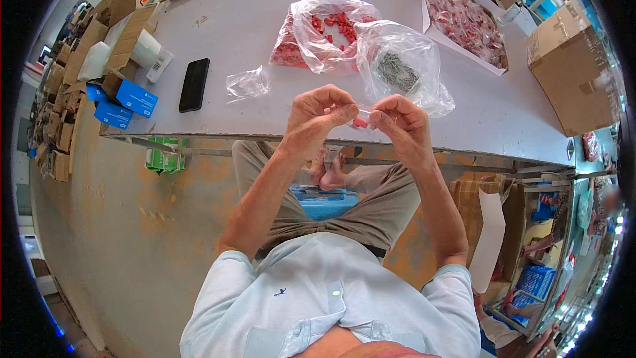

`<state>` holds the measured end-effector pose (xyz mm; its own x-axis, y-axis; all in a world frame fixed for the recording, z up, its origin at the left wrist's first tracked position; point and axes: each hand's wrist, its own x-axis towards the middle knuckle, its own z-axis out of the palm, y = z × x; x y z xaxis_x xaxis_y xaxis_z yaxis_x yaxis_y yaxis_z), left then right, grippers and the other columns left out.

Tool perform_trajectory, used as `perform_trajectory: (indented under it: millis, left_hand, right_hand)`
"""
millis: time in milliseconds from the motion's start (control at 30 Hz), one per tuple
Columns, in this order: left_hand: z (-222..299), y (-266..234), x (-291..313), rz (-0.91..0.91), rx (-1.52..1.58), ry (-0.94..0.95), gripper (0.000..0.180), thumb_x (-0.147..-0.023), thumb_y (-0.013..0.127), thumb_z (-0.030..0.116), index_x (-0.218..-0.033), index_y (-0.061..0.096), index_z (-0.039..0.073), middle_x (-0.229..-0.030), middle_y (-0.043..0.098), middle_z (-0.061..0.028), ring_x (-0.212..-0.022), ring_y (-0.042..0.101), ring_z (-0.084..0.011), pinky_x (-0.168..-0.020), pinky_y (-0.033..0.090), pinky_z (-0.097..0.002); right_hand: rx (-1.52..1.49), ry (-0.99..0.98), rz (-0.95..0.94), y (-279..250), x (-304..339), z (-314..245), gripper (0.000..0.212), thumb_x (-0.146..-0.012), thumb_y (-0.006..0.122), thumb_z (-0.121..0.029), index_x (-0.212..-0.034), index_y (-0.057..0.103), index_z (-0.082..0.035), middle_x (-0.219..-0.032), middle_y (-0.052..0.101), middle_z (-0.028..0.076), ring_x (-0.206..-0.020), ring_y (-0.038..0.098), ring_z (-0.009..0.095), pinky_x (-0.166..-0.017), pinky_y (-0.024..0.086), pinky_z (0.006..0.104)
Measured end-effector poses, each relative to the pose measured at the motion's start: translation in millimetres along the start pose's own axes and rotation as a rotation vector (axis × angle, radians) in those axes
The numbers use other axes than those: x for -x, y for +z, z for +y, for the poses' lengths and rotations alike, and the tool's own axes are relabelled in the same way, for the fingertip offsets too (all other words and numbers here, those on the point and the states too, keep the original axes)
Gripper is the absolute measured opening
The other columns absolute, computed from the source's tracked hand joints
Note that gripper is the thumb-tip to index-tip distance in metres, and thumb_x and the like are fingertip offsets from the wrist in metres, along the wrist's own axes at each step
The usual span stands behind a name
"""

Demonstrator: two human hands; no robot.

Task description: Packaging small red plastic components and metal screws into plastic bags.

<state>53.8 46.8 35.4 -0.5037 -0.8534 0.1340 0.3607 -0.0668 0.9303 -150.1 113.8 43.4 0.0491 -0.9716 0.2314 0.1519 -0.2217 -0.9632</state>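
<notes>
Between my two hands, just above the table's near edge, is a small clear plastic bag [362, 113] with a small red piece [360, 122] in or behind it. My left hand [320, 116] pinches the bag's left side with thumb and forefinger. On the other side my right hand [401, 124] is closed on it in the same way. Beyond the hands lies an open clear bag of red pieces [339, 25]. To its right, another open bag [397, 69] holds many thin grey metal parts. Left of my left hand are some flat, clear small bags [248, 84].
A black phone [194, 85] lies on the grey table [225, 26], near blue boxes [136, 98] at the left. Far right, an open white box [457, 16] holds many small bags with red pieces. A brown carton [571, 69] stands at the right edge.
</notes>
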Motion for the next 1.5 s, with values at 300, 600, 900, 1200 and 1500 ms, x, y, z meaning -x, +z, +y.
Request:
perform_trajectory:
  millis: [300, 600, 900, 1200, 1500]
  left_hand:
    - [-0.7, 5.2, 1.3, -0.039, -0.054, -0.028, 0.009, -0.092, 0.077, 0.002, -0.1, 0.074, 0.004, -0.093, 0.072, -0.0021, -0.087, 0.065, -0.0083, -0.081, 0.053, -0.024]
    - [-0.3, -1.2, 0.5, 0.001, -0.11, -0.006, 0.008, -0.091, 0.075, -0.001, -0.098, 0.074, 0.004, -0.091, 0.069, 0.0001, -0.087, 0.063, -0.0082, -0.081, 0.053, -0.0248]
    - [-3.3, 1.3, 2.5, -0.029, -0.031, -0.057, 0.006, -0.093, 0.072, 0.0, -0.098, 0.073, 0.004, -0.091, 0.069, 0.0, -0.087, 0.063, -0.0088, -0.08, 0.052, -0.024]
    - [-7.0, 1.7, -5.1, -0.002, -0.38, 0.058, 0.007, -0.086, 0.075, 0.001, -0.093, 0.075, 0.001, -0.09, 0.073, -0.0053, -0.088, 0.066, -0.0134, -0.083, 0.053, -0.0304]
    - [-18.5, -5.2, 2.1, -0.131, -0.523, -0.012, 0.017, -0.082, 0.077, 0.001, -0.099, 0.077, 0.0, -0.093, 0.074, -0.0062, -0.091, 0.068, -0.0144, -0.088, 0.053, -0.0306]
  right_hand:
    - [0.096, 0.005, -0.071, -6.5, -2.1, -1.1, 0.011, -0.098, 0.072, -0.006, -0.108, 0.07, -0.001, -0.097, 0.071, 0.004, -0.091, 0.066, 0.008, -0.083, 0.053, 0.0257]
    - [0.3, -0.007, -0.03, -3.8, -2.6, -4.1, 0.012, -0.096, 0.074, -0.006, -0.106, 0.072, -0.001, -0.097, 0.073, 0.004, -0.091, 0.068, 0.01, -0.08, 0.053, 0.0244]
    - [0.218, 0.071, -0.074, -7.2, -1.0, -5.8, 0.019, -0.097, 0.075, -0.015, -0.11, 0.075, -0.002, -0.096, 0.073, 0.005, -0.088, 0.065, 0.009, -0.076, 0.053, 0.0272]
    - [0.633, -0.129, -0.05, -8.6, -12.9, -30.1, 0.016, -0.094, 0.074, -0.007, -0.11, 0.076, -0.002, -0.086, 0.068, 0.004, -0.084, 0.065, 0.012, -0.072, 0.052, 0.0283]
    - [0.638, 0.062, -0.287, -16.5, -3.8, -27.2, 0.01, -0.088, 0.071, -0.003, -0.097, 0.075, -0.003, -0.086, 0.072, 0.009, -0.071, 0.069, 0.014, -0.064, 0.055, 0.0303]
